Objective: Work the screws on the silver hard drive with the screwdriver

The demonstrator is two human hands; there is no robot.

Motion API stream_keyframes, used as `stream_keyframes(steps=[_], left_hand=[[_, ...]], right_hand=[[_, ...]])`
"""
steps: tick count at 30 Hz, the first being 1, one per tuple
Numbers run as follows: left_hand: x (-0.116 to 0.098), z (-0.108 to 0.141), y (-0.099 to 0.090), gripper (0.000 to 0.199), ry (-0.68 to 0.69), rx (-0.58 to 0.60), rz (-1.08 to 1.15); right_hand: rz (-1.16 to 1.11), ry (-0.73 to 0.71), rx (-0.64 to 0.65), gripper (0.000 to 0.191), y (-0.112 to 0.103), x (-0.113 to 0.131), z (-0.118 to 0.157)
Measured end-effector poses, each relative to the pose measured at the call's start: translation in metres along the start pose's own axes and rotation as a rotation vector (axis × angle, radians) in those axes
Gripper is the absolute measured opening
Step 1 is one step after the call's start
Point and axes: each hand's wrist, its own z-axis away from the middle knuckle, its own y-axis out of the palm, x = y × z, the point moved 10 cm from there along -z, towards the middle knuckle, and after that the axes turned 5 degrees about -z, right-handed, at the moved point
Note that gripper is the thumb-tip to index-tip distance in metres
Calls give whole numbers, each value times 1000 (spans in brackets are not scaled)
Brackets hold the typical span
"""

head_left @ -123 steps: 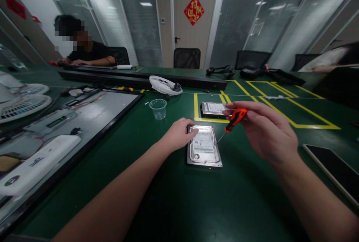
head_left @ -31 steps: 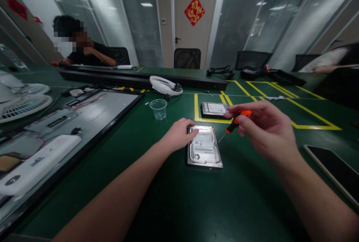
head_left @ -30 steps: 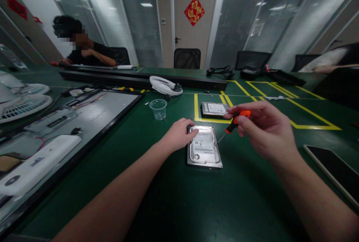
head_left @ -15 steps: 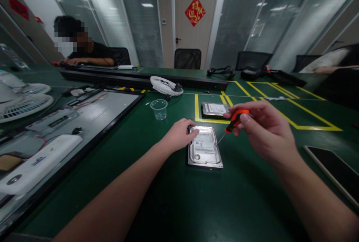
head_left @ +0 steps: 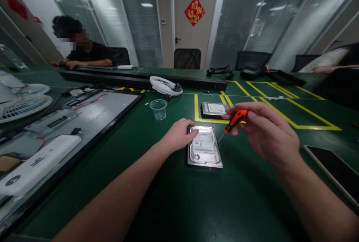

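Note:
A silver hard drive (head_left: 206,152) with a white label lies flat on the green table. My left hand (head_left: 181,133) grips its upper left edge, thumb on top and fingers round the side. In my right hand (head_left: 266,133) is an orange and black screwdriver (head_left: 235,120), pinched by the handle and slanting down to the left. Its tip meets the drive's right edge, around the middle; any screw there is too small to make out. Behind, a second hard drive (head_left: 213,109) lies inside yellow tape lines, partly close to my right fingers.
A clear plastic cup (head_left: 158,109) stands left of the second drive, with a white fan guard (head_left: 166,86) behind it. A phone (head_left: 331,171) lies right. An opened panel (head_left: 117,107) with a white power strip (head_left: 42,163) fills the left. Another person (head_left: 89,53) sits across.
The screwdriver handle has turned in my right fingers, and those fingers have shifted their hold. The tip remains at the drive's right edge. My left hand and the drive stay put.

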Motion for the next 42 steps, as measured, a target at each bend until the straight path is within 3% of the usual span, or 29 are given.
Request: stream_keyframes(steps=[9,14,23,34,42], left_hand=[[-1,0,0,30,-3,10,2],[0,0,0,31,-9,15,9],[0,-1,2,28,5,0,-9],[1,-1,1,30,1,2,-6],[0,0,0,30,-4,12,-4]], right_hand=[[64,-89,-51,15,-4,11,3],[100,-128,-48,22,-5,13,2],[-47,-22,-5,22,-1,4,-1],[72,-106,-55,19,-5,10,2],[-3,-50,28,20,0,5,1]])
